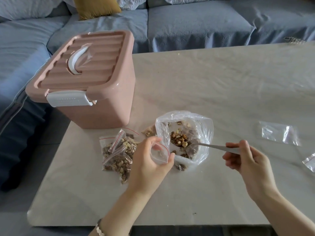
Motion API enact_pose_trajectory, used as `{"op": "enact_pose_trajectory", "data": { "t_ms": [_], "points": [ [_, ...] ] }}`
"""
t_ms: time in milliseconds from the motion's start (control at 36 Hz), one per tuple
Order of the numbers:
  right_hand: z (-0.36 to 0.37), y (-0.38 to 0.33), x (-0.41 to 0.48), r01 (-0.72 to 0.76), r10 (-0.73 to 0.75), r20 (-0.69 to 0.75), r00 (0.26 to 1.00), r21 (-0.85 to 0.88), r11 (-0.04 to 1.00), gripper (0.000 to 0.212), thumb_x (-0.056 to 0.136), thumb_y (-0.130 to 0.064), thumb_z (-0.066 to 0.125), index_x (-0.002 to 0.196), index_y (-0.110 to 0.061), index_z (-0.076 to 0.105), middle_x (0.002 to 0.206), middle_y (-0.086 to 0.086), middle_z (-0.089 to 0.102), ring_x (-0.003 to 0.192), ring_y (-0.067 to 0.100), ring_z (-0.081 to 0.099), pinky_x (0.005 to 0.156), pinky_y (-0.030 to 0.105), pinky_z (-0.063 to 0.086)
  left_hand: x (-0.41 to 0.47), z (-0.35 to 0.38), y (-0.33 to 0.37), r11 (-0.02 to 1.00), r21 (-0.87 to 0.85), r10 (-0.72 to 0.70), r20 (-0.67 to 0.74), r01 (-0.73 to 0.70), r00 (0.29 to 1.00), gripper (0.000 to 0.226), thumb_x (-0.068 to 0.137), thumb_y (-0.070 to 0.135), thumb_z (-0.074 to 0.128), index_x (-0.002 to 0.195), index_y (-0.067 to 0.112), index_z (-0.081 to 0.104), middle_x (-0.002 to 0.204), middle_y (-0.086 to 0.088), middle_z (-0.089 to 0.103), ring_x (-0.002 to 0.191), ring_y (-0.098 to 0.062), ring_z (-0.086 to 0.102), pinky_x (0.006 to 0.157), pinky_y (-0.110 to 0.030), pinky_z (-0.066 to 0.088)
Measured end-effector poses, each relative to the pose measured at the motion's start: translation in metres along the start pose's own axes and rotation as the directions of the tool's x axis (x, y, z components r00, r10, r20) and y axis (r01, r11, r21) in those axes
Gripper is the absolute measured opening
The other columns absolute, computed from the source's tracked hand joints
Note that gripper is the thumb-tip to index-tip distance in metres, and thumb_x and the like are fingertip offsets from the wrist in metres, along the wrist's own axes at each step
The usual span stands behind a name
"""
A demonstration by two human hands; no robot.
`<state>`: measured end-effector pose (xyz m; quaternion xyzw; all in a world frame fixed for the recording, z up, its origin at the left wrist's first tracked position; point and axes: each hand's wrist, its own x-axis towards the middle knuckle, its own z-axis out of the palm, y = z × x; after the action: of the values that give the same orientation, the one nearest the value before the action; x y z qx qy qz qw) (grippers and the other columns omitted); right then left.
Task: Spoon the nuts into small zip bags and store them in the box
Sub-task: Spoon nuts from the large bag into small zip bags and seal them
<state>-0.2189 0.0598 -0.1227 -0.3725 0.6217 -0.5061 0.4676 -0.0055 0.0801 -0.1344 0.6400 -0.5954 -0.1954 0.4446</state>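
A large clear plastic bag [202,126] stands open on the table, with chopped nuts [179,138] inside. My left hand [150,166] holds a small empty zip bag [159,153] with a red strip, right beside the big bag's left rim. My right hand [245,159] grips the handle of a metal spoon [214,146], whose bowl reaches into the big bag near the nuts. Several filled zip bags [119,154] lie in a pile to the left. The pink box [88,79] with a white latch stands closed at the table's left corner.
Two empty zip bags lie at the right: one [279,132] farther back, another [309,161] at the frame edge. The pale table [221,79] ends close to the box on the left. A blue sofa [187,23] runs behind, with a yellow cushion [97,6].
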Motion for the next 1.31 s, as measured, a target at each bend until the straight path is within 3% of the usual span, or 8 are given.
{"op": "enact_pose_trajectory", "data": {
  "t_ms": [222, 389, 500, 833, 1000, 1111, 1222, 1306],
  "points": [
    [-0.019, -0.027, 0.023, 0.096, -0.101, -0.06, 0.993, -0.092, 0.991, 0.042, 0.101, -0.026, 0.032, 0.074, -0.014, 0.062, 0.045, -0.003, 0.059, 0.037, 0.004, 0.046, 0.043, 0.014, 0.04, 0.002, 0.017, 0.001, 0.996, 0.054, -0.076, 0.174, 0.068, 0.982, 0.053, 0.065, 0.06, 0.058, 0.104, 0.025, 0.054, 0.078, 0.017, 0.058, 0.084, 0.001, 0.055, 0.077, -0.005, 0.036],
    [-0.019, -0.049, 0.038, 0.106, -0.11, -0.023, 0.994, -0.12, 0.987, 0.045, 0.101, -0.031, 0.033, 0.071, -0.013, 0.061, 0.041, -0.004, 0.054, 0.035, 0.005, 0.042, 0.04, 0.011, 0.038, 0.008, 0.021, 0.003, 0.989, 0.075, -0.141, 0.198, 0.128, 0.97, 0.04, 0.075, 0.036, 0.072, 0.108, 0.026, 0.052, 0.08, 0.017, 0.058, 0.09, 0.0, 0.054, 0.081, -0.012, 0.039],
    [-0.012, -0.059, 0.042, 0.096, -0.089, 0.057, 0.994, -0.142, 0.985, 0.045, 0.1, -0.031, 0.034, 0.069, -0.012, 0.06, 0.039, -0.003, 0.051, 0.034, 0.005, 0.04, 0.04, 0.012, 0.038, 0.008, 0.022, 0.005, 0.989, 0.113, -0.109, 0.174, 0.09, 0.979, 0.036, 0.074, 0.035, 0.073, 0.098, 0.033, 0.045, 0.077, 0.02, 0.056, 0.086, 0.001, 0.052, 0.077, -0.005, 0.033],
    [0.017, -0.081, 0.041, 0.278, -0.183, 0.276, 0.944, -0.361, 0.89, 0.046, 0.099, -0.028, 0.035, 0.066, -0.01, 0.061, 0.037, -0.003, 0.051, 0.032, 0.007, 0.037, 0.038, 0.012, 0.033, 0.011, 0.028, 0.002, 0.966, 0.248, 0.033, 0.133, -0.066, 0.991, 0.042, 0.061, 0.031, 0.08, 0.096, 0.015, 0.064, 0.082, 0.003, 0.068, 0.08, -0.02, 0.063, 0.073, -0.027, 0.048],
    [0.036, -0.104, 0.01, 0.592, -0.408, 0.446, 0.796, -0.436, 0.678, 0.039, 0.094, -0.034, 0.041, 0.063, -0.021, 0.061, 0.045, -0.004, 0.055, 0.04, 0.009, 0.045, 0.043, 0.013, 0.035, 0.006, 0.027, 0.006, 0.985, 0.171, 0.019, 0.079, -0.033, 0.997, 0.044, 0.059, 0.039, 0.071, 0.093, 0.012, 0.062, 0.08, 0.003, 0.065, 0.077, -0.023, 0.061, 0.074, -0.032, 0.05],
    [0.045, -0.107, -0.01, 0.786, -0.564, 0.549, 0.617, -0.414, 0.459, 0.045, 0.094, -0.041, 0.044, 0.068, -0.008, 0.061, 0.046, -0.015, 0.05, 0.052, 0.006, 0.05, 0.049, 0.017, 0.038, 0.004, 0.027, 0.008, 0.996, 0.06, -0.073, 0.098, 0.067, 0.993, 0.041, 0.065, 0.037, 0.07, 0.096, 0.014, 0.057, 0.081, 0.01, 0.057, 0.086, -0.021, 0.059, 0.08, -0.033, 0.047],
    [0.047, -0.102, -0.018, 0.886, -0.634, 0.625, 0.456, -0.383, 0.26, 0.048, 0.091, -0.039, 0.035, 0.067, -0.005, 0.06, 0.047, 0.003, 0.048, 0.059, 0.024, 0.044, 0.05, 0.036, 0.037, 0.003, 0.024, 0.01, 0.989, -0.028, -0.139, 0.13, 0.144, 0.982, 0.039, 0.071, 0.025, 0.077, 0.097, 0.024, 0.049, 0.083, 0.011, 0.057, 0.087, -0.013, 0.057, 0.08, -0.018, 0.043],
    [0.046, -0.097, -0.02, 0.902, -0.618, 0.658, 0.43, -0.348, 0.257, 0.048, 0.092, -0.036, 0.036, 0.067, -0.003, 0.06, 0.048, 0.004, 0.047, 0.059, 0.025, 0.044, 0.047, 0.035, 0.036, 0.001, 0.024, 0.008, 0.986, -0.076, -0.141, 0.128, 0.151, 0.982, 0.041, 0.07, 0.021, 0.077, 0.087, 0.034, 0.042, 0.077, 0.013, 0.059, 0.077, -0.004, 0.059, 0.073, -0.009, 0.042]
  ]
}}
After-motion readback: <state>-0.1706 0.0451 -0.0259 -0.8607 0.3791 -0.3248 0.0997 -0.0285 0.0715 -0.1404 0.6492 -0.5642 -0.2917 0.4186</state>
